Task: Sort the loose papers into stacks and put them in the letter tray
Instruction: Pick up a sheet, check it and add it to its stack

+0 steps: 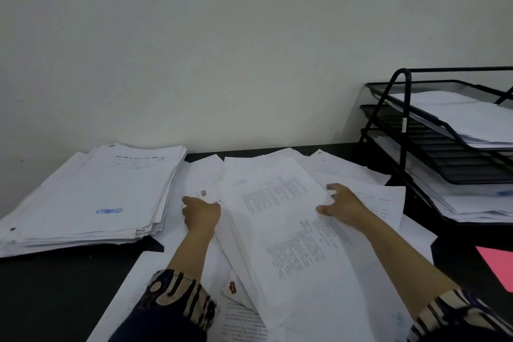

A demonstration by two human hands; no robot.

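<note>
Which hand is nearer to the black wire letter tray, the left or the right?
The right hand. It holds the right edge of the middle bundle of printed papers, closer to the black wire letter tray. The left hand grips the bundle's opposite edge, farther away.

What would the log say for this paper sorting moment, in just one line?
stage: gathering | left hand: grips bundle edge | right hand: grips bundle | sorted stack: left | letter tray: right, holds papers

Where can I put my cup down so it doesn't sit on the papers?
Bare desk shows at front left, below the stamped stack. A smaller dark patch lies between the letter tray and pink sheet. The middle is crowded with loose papers.
</note>
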